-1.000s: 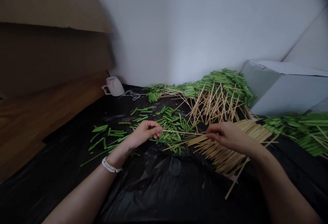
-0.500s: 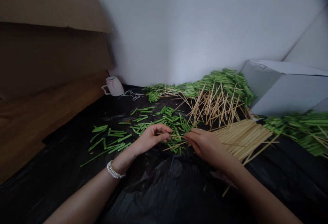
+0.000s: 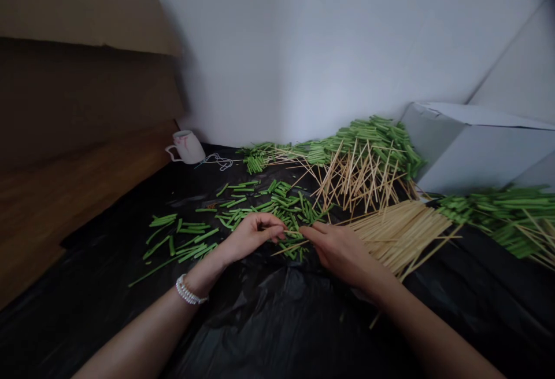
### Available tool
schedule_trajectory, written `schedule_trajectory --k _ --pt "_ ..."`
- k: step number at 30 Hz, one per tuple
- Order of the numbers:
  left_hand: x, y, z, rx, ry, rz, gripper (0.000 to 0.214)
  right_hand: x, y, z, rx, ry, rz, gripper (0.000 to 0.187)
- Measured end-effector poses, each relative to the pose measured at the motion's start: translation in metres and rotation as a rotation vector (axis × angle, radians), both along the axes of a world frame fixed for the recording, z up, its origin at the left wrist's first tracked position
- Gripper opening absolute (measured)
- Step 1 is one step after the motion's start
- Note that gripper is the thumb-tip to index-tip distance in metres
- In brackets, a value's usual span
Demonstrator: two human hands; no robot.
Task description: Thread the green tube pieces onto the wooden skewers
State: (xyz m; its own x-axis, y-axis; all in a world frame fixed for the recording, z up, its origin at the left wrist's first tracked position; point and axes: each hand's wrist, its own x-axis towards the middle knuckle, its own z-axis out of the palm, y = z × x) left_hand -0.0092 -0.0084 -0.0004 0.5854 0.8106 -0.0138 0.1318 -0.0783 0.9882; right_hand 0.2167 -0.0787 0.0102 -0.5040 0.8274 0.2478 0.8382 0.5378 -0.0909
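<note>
My left hand [image 3: 254, 235], with a bead bracelet on the wrist, has its fingers pinched together over a patch of short green tube pieces [image 3: 284, 208]. My right hand [image 3: 340, 249] is closed too, its fingertips almost touching the left ones. Between the two hands runs a thin wooden stick [image 3: 291, 233]; I cannot tell whether a green piece is on it. Just right of my right hand lies a bundle of bare wooden sticks [image 3: 399, 231] on the black plastic sheet [image 3: 277, 315].
Sticks with green tubes on them are heaped by the wall [image 3: 368, 147] and at the right [image 3: 498, 211]. A white box [image 3: 477, 147] stands at the right. A white mug [image 3: 185, 146] lies tipped at the back left, beside brown cardboard [image 3: 87, 78].
My right hand moved left from the bare stick bundle and met my left hand, bringing one stick with it. The view shifted slightly.
</note>
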Motion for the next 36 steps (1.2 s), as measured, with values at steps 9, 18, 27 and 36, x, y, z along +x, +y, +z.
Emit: schedule_trajectory --k 9,18,27,36 --pt "-0.003 0.007 -0.003 0.056 0.004 0.121 0.027 0.013 0.0 0.018 -0.226 0.079 -0.04 0.023" --pt "0.0 -0.01 0.007 0.185 0.222 -0.196 0.029 0.092 0.007 0.038 -0.459 -0.009 -0.251 0.022" --pt "-0.001 -0.008 0.004 0.147 0.216 -0.15 0.03 0.092 0.01 0.024 -0.392 -0.083 -0.368 0.022" --pt "0.0 -0.007 0.004 0.139 0.197 -0.133 0.026 0.087 0.016 0.016 -0.355 -0.21 -0.395 0.019"
